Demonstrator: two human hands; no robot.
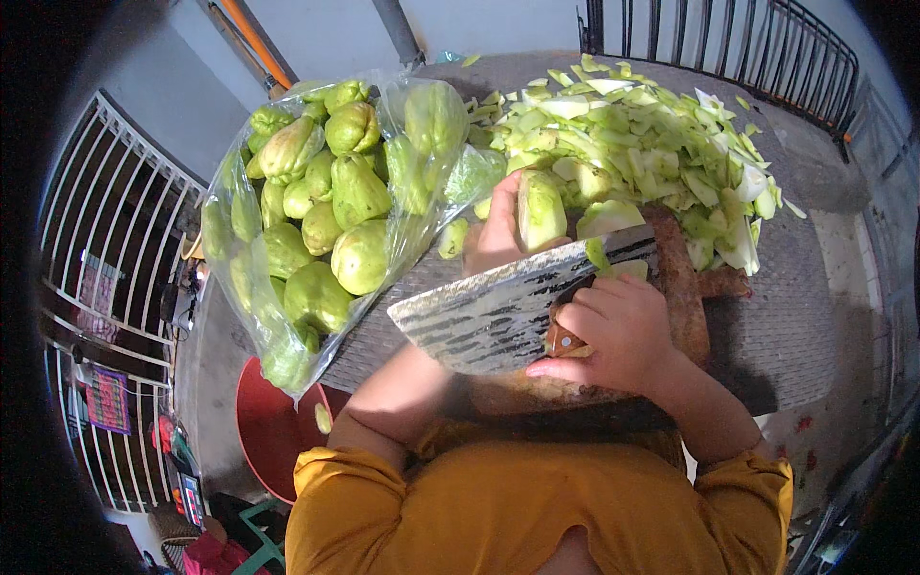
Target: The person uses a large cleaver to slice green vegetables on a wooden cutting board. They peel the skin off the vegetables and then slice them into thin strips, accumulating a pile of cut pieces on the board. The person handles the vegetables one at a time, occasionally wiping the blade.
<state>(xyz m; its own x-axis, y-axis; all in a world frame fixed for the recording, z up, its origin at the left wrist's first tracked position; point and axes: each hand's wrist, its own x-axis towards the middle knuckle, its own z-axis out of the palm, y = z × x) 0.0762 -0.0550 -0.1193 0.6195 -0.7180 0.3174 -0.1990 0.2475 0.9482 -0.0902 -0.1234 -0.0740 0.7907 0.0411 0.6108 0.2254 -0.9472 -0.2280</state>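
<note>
My left hand (pixel 497 233) holds a partly peeled chayote (pixel 540 210) upright above a wooden cutting board (pixel 679 302). My right hand (pixel 611 334) grips the wooden handle (pixel 564 343) of a broad cleaver, its blade (pixel 489 309) lying across in front of the left hand and pointing left. A bit of green peel (pixel 595 253) sticks to the blade near its upper edge. Behind the board spreads a large heap of chayote peelings (pixel 647 144). To the left, a clear plastic bag (pixel 424 237) holds several whole chayotes (pixel 359 190). The blade hides part of the board and of the left wrist.
A red tub (pixel 269 424) stands below the table's left side, with a pale green piece at its rim. The grey textured table (pixel 790 338) carries the bag, board and peelings. Metal railings (pixel 726 43) stand behind it, and a white grille (pixel 108 287) is at the left.
</note>
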